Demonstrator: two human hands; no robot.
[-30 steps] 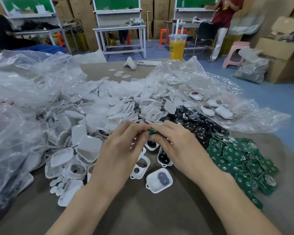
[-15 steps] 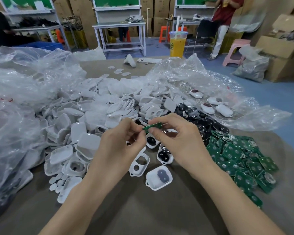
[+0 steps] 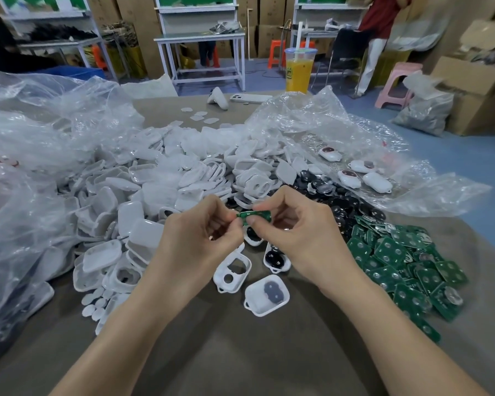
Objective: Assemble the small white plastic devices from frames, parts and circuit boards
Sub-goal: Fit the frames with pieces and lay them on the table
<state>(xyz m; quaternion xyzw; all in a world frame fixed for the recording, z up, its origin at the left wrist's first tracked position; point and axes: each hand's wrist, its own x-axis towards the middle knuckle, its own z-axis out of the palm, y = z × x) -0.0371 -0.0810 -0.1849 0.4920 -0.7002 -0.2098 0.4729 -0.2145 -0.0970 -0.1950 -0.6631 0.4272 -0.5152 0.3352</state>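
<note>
A small green circuit board (image 3: 253,215) is held edge-on above the table between both hands. My left hand (image 3: 200,241) pinches its left end; my right hand (image 3: 295,232) pinches its right part between thumb and forefinger. Below the hands lie a white frame with two holes (image 3: 232,272), a white shell with a grey pad inside (image 3: 267,298), and two shells holding black parts (image 3: 276,260). A heap of green circuit boards (image 3: 406,267) lies to the right, black button parts (image 3: 340,201) behind it, and a big pile of white plastic shells (image 3: 143,195) to the left.
Crumpled clear plastic bags (image 3: 40,144) flank the piles left and right. Several finished white devices (image 3: 355,172) lie on the right bag. A cup of orange drink (image 3: 299,70) and a phone (image 3: 250,98) stand at the table's far edge. A person (image 3: 377,30) stands beyond.
Both hands have risen slightly with the circuit board, and it now shows more clearly between the fingertips. The parts on the table have not moved.
</note>
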